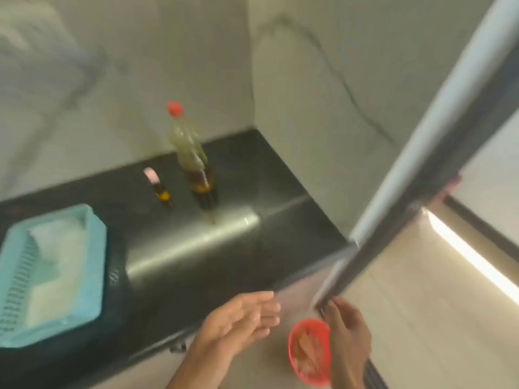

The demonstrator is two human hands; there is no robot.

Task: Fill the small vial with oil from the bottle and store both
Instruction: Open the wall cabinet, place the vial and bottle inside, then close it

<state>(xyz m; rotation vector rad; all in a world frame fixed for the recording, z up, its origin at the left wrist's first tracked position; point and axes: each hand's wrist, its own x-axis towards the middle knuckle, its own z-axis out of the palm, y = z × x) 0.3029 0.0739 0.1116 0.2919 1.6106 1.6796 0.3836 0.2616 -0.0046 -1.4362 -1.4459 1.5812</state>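
My left hand (241,318) hangs low at the near edge of the dark countertop (196,248), palm turned inward, fingers extended and loosely together, holding nothing. My right hand (348,335) is raised just beside the lower corner of a cabinet door (421,153) that stands swung out across the right of the view; its fingertips (334,303) are at or touching that corner, though motion blur keeps me from telling whether they grip it. The hand is otherwise empty, fingers gently curled. The oil bottle (193,164), capped in red (174,108), stands upright toward the back of the counter, amber oil filling only its lower part. The small vial (160,189) stands just beside it on the left, apart from it, with a pale pink cap (151,174) on and dark oil visible inside. A light blue plastic basket (56,270) sits at the left end of the counter, and a red bowl (309,352) lies below on the floor, near my right hand. Since both containers are closed and the vial holds oil, I judge the filling done and the storing step in hand, with the door opened to receive them. The next move calls for reaching forward across the counter, closing a hand round each container, and keeping them upright on the way to the cabinet.
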